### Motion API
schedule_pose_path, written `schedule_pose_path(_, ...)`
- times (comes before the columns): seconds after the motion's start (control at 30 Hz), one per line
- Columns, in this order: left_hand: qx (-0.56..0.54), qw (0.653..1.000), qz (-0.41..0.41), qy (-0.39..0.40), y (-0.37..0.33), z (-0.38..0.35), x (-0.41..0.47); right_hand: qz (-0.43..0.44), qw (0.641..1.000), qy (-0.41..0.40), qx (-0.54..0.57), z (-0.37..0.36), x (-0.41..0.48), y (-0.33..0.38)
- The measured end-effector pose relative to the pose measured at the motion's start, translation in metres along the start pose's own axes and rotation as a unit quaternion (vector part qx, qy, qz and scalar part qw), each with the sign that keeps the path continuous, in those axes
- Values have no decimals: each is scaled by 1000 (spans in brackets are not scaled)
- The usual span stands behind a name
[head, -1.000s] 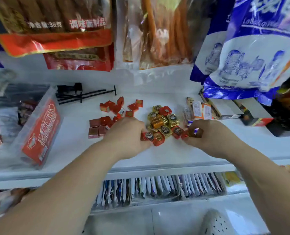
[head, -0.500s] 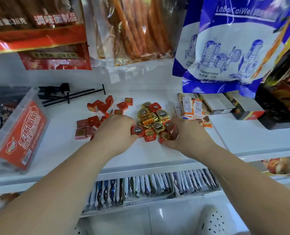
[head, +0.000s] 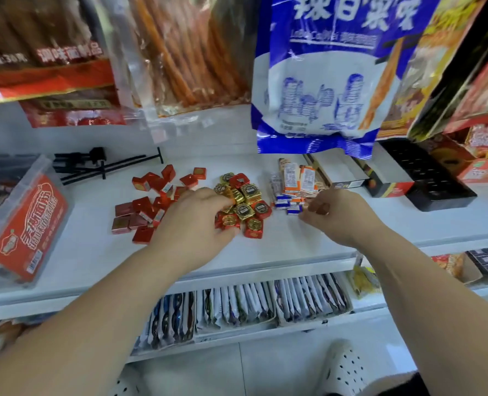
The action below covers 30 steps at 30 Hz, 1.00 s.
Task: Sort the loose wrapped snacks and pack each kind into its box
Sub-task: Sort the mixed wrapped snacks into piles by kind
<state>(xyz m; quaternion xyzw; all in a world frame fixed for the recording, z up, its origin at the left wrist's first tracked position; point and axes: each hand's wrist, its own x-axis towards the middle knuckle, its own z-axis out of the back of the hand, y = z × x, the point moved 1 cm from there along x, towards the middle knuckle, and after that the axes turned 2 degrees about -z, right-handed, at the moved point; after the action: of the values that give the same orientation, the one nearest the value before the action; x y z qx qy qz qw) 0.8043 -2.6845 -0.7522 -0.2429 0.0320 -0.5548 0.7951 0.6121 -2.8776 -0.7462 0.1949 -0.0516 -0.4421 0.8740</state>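
Observation:
Three groups of wrapped snacks lie on the white shelf [head: 265,252]. Plain red squares [head: 147,205] are on the left. Gold and red pieces with round labels [head: 247,200] form the middle pile. Orange-and-white sachets [head: 297,178] and small blue-and-white pieces [head: 287,202] lie on the right. My left hand [head: 197,224] curls over the left side of the middle pile, thumb and fingers closed around red round-label pieces. My right hand [head: 334,215] has its fingertips pinched at the edge of the blue-and-white pieces; whether they hold one is hidden.
A clear plastic box with a red label [head: 23,224] lies tilted at the left. Open cardboard boxes [head: 342,172] and a black tray [head: 434,181] stand at the right. Black display hooks [head: 94,164] lie at the back. Hanging snack bags [head: 317,75] crowd overhead. A lower shelf holds sachets [head: 237,304].
My right hand moved from the middle pile rightward to the blue-and-white pieces. My left hand stayed on the pile, reaching a little further into it. The view shifted left.

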Motion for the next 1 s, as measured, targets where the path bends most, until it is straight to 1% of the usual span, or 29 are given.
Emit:
schedule_pose_path(0.1, 1, 1000, -5, 4, -31, -7, -6, -21, 1000, 10, -3, 8, -4, -24)
schedule_pose_path(0.2, 28, 999, 6, 18, -51, -11, -11, -38, 999, 29, 6, 15, -6, -45)
schedule_pose_path(0.33, 72, 995, 50, 53, -75, -15, -12, -31, 998, 49, 9, 26, -10, -62)
schedule_pose_path(0.47, 73, 994, 57, 61, -104, -23, -4, -16, 996, 83, 0, 34, -19, -73)
schedule_pose_path(0.6, 64, 995, 63, 44, -127, -39, 8, -15, 997, 65, 38, 31, -23, -77)
schedule_pose_path(0.77, 64, 993, 95, 14, -121, -59, 27, 6, 997, 48, 55, 17, -25, -68)
schedule_pose_path(0.87, 111, 987, 114, -5, -108, -66, 46, 17, 998, 19, 59, 10, -19, -66)
schedule_pose_path(0.93, 161, 979, 121, -19, -97, -69, 61, 50, 997, -3, 50, 6, -13, -64)
schedule_pose_path(1.0, 177, 975, 134, -14, -89, -71, 74, 94, 995, -19, 42, 1, -6, -61)
